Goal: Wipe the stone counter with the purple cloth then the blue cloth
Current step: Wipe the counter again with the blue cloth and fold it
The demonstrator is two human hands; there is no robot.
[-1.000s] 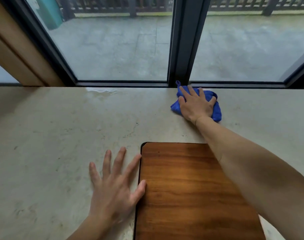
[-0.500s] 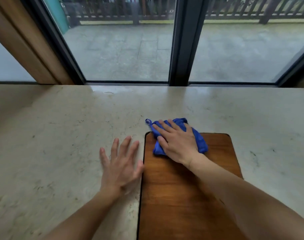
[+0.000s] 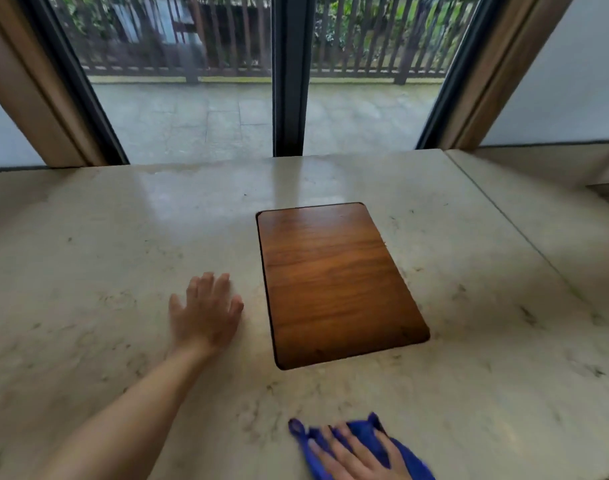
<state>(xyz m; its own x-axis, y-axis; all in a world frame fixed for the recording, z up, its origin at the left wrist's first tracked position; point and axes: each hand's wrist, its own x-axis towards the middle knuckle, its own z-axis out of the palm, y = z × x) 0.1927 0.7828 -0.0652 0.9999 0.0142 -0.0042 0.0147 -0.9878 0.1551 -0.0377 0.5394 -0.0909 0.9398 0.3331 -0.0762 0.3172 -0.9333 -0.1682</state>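
Right hand [image 3: 356, 457] fingers [image 3: 325, 452] spread flat, pressing down on the blue cloth [image 3: 372, 436], not gripping it. Cloth bunched on the stone counter [image 3: 486, 341], well on the near side of the wooden board [image 3: 334, 282], at the frame's bottom edge. Left hand [image 3: 204, 313] fingers slightly apart, palm flat on the counter just left of the board, not touching it. Board lies flat, long side pointing toward the window [image 3: 192, 116]. Purple cloth not seen.
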